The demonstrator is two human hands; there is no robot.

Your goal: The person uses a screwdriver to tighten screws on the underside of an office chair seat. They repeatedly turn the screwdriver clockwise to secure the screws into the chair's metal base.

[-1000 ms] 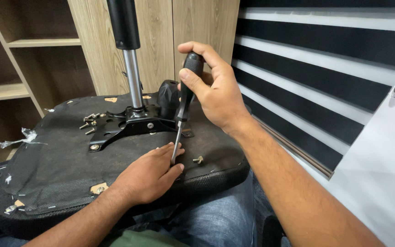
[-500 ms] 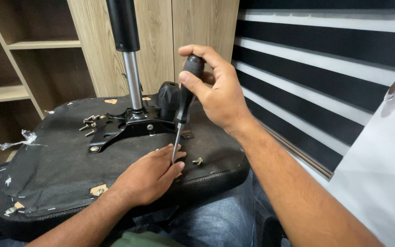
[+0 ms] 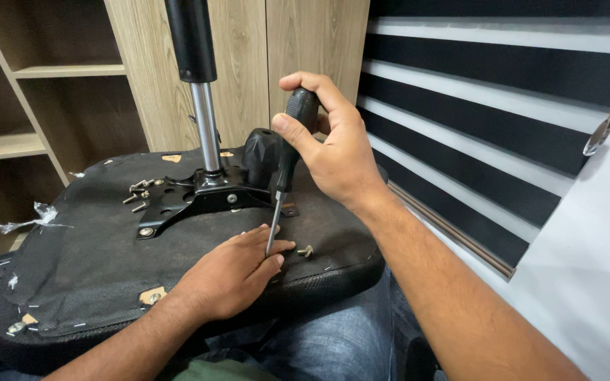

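**seatfixer:** Right hand (image 3: 333,152) is wrapped tight around the black handle of the screwdriver (image 3: 285,166), thumb on top, shaft angled down and a bit toward me. Whole thing's happening on the upturned office chair seat (image 3: 86,261), black fabric underside facing up, resting across my lap on the jeans (image 3: 340,346).

**boltbin:** And the other hand?

**seatfixer:** Left hand (image 3: 231,275) lies flat on the seat near the front edge, fingers close together and pinched up against the screwdriver tip, steadying it. Tip comes down right between my fingertips, so what's under it is hidden.

**boltbin:** What else is on there?

**seatfixer:** Gas lift column (image 3: 195,77) sticks straight up from the black metal mounting plate (image 3: 192,201) behind both hands, with a black plastic knob (image 3: 261,155) just beside the screwdriver handle. One loose bolt (image 3: 306,250) sits just right of my left fingertips, and a little pile of screws (image 3: 138,194) lies at the plate's left end, well apart from the hands.
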